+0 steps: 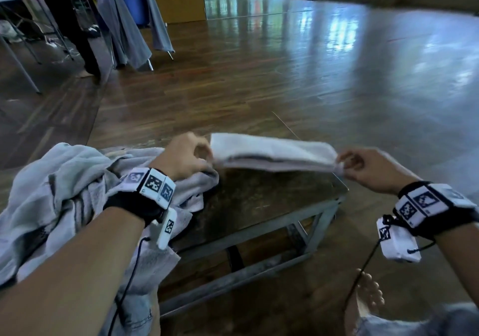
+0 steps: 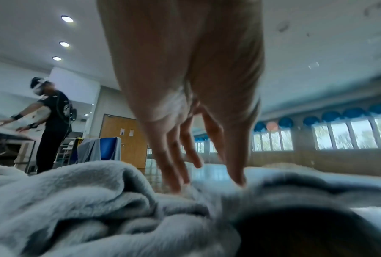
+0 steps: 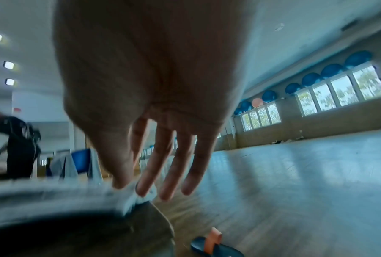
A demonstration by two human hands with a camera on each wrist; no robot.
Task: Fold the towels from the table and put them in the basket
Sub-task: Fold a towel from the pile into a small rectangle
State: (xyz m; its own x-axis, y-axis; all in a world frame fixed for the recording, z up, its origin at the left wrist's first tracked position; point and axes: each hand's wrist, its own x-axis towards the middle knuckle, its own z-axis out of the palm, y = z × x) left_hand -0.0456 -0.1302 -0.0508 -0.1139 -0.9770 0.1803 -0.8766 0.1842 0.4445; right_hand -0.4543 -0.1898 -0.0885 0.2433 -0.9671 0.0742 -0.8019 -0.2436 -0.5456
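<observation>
A folded whitish towel (image 1: 274,151) hangs stretched between my two hands, just above the dark wooden top of a low metal-framed table (image 1: 259,201). My left hand (image 1: 207,159) pinches its left end, and my right hand (image 1: 342,163) pinches its right corner. In the right wrist view, the thumb and fingers of my right hand (image 3: 131,189) close on the towel's (image 3: 53,196) corner over the table's corner (image 3: 149,219). My left hand (image 2: 207,186) points down into the cloth. A crumpled heap of pale grey towels (image 1: 51,188) (image 2: 75,200) covers the table's left side. No basket is in view.
A chair draped with grey cloths (image 1: 134,19) stands on the floor at the far left, beside another person (image 2: 51,121) working at a table. My bare foot (image 1: 370,291) is below my right wrist. A sandal (image 3: 213,247) lies by the table corner. Glossy wooden floor (image 1: 337,76) stretches ahead.
</observation>
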